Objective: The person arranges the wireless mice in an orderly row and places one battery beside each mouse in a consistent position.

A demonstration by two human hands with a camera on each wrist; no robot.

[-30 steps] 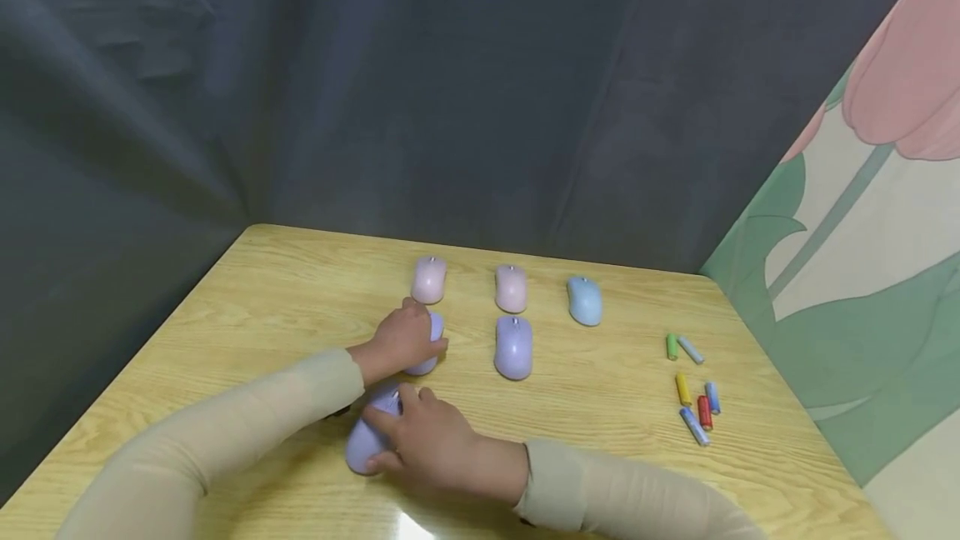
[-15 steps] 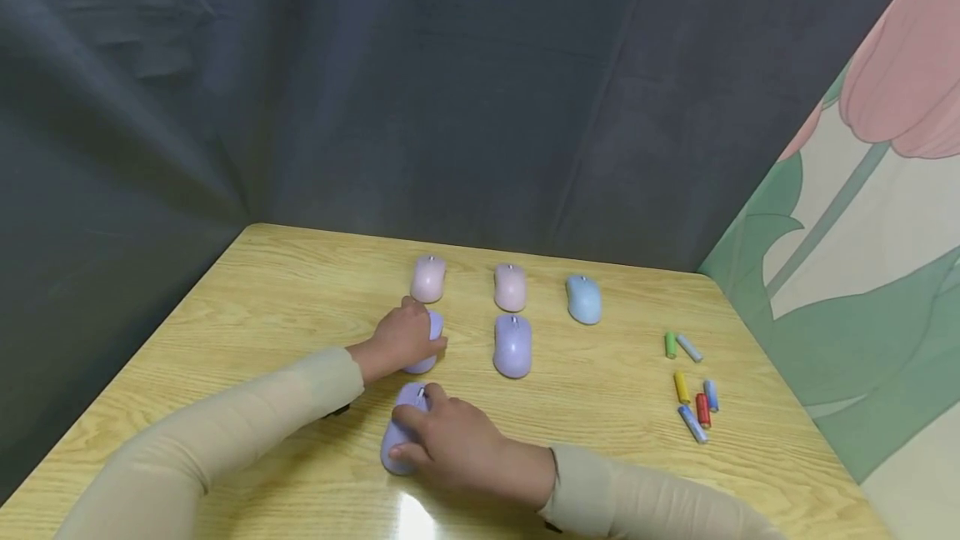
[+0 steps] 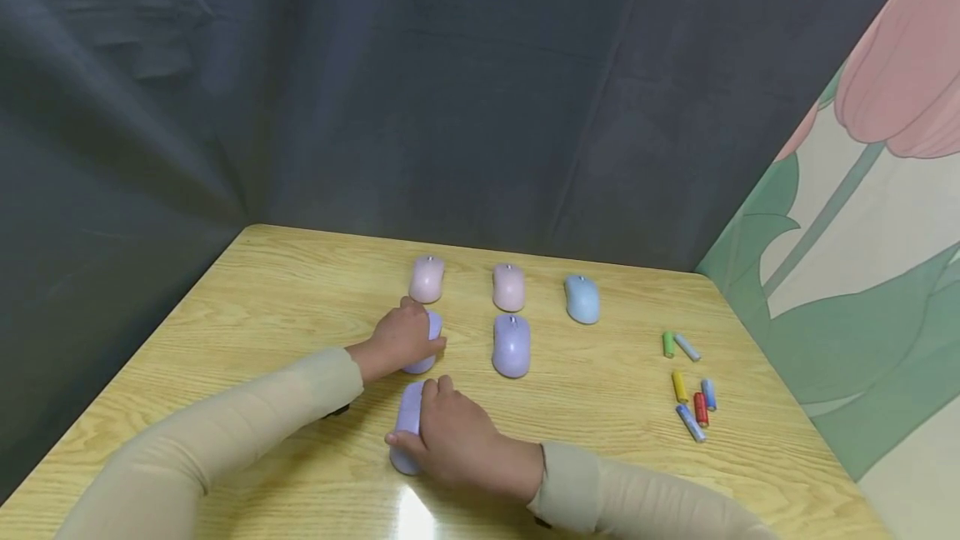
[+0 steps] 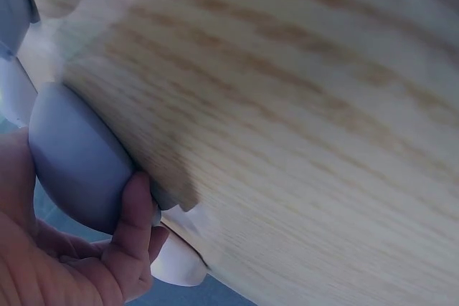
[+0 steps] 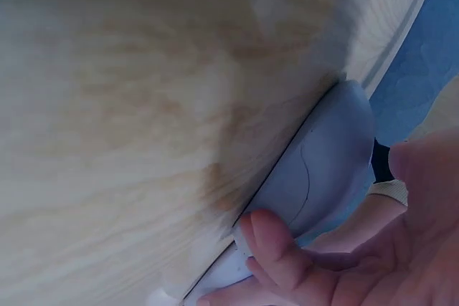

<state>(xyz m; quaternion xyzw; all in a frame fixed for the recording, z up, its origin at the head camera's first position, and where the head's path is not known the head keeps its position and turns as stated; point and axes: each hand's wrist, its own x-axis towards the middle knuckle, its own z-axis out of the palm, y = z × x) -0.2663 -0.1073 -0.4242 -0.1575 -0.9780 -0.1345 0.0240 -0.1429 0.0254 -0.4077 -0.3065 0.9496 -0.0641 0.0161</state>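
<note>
My left hand [image 3: 405,336] holds a purple computer mouse [image 3: 433,327] on the table, covering most of it in the head view. The left wrist view shows the thumb and a finger on opposite sides of that mouse [image 4: 79,155]. Nearer the front, my right hand [image 3: 457,436] grips another purple mouse [image 3: 408,411], its thumb lying across the left side. In the right wrist view a fingertip presses the flank of this mouse [image 5: 315,163], which sits on the tabletop. A third purple mouse [image 3: 512,347] lies to the right of the left hand.
Two pink mice [image 3: 427,279] and a blue mouse [image 3: 582,299] form a back row on the wooden table [image 3: 300,273]. Several small coloured batteries, including a red battery [image 3: 701,410] and a yellow battery [image 3: 679,387], lie at right. A dark curtain [image 3: 450,107] hangs behind.
My right hand has slid its purple mouse to the right and turned it straighter, roughly in line with the one behind. The left hand stays where it was.
</note>
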